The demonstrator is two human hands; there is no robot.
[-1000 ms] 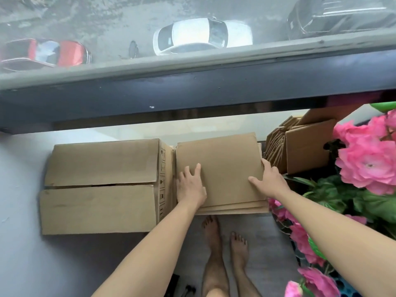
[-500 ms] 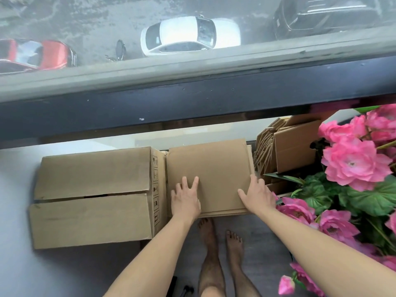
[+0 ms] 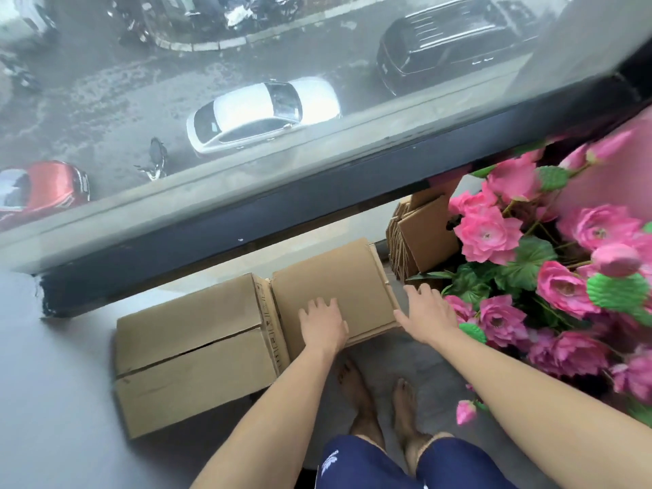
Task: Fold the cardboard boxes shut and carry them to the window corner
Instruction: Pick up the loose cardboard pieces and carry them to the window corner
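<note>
Hands on box, flowers beside

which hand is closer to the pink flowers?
Right. The right hand sits at the right edge of the flat cardboard stack, right beside the pink flowers. The left hand rests flat on top of the stack, farther from them.

A large window filled the upper view, its glass hazy and looking down on a wet street. A white sedan, a black SUV and a red car stood below, with a motorbike near the kerb. A dark window frame ran slantwise above grey floor. Pink artificial flowers with green leaves crowded the right, against a pink wall. Daylight was soft.
</note>
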